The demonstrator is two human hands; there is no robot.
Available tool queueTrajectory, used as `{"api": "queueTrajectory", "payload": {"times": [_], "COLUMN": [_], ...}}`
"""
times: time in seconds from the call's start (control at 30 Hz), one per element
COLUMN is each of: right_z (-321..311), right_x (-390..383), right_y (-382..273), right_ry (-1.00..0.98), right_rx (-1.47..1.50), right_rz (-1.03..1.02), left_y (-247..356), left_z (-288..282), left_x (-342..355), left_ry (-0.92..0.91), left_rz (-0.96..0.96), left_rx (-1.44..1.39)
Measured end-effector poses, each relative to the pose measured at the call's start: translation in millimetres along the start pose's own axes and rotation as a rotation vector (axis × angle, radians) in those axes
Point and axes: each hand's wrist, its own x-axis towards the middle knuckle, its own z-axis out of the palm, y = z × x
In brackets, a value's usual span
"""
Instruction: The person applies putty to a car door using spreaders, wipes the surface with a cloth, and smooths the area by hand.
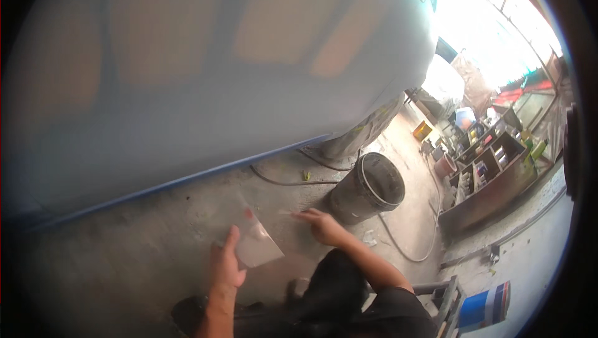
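holding a pale, flat, four-sided board point(260, 249) in left hand point(227, 264), likely for easy access, apart from right hand point(325, 227) of untellable grip

Left hand point(224, 264) upright; right hand point(325, 226) pointing left.

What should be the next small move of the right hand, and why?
Perhaps the right hand should move to the pale plate: the left hand holds it, a red spot shows near its top, and the hands are apart.
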Motion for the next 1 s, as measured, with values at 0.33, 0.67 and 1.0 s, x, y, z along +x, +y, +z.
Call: {"api": "queueTrajectory", "payload": {"times": [0.33, 0.67, 1.0], "right_z": [-12.4, -25.5, -8.2], "right_x": [-31.7, -39.1, -42.6], "right_y": [13.3, -73.1, -85.7], "right_ry": [-0.055, -0.046, -0.127], "right_rx": [-0.093, -0.325, -0.46], "right_rz": [0.434, 0.575, 0.473], "left_y": [5.9, 23.0, 1.0], "left_z": [-44.8, -33.1, -35.9], "left_x": [29.9, 50.8, 58.3], "left_ry": [-0.036, -0.108, -0.133], "left_rz": [-0.124, -0.44, -0.411], "left_rx": [0.347, 0.114, 0.073]}}
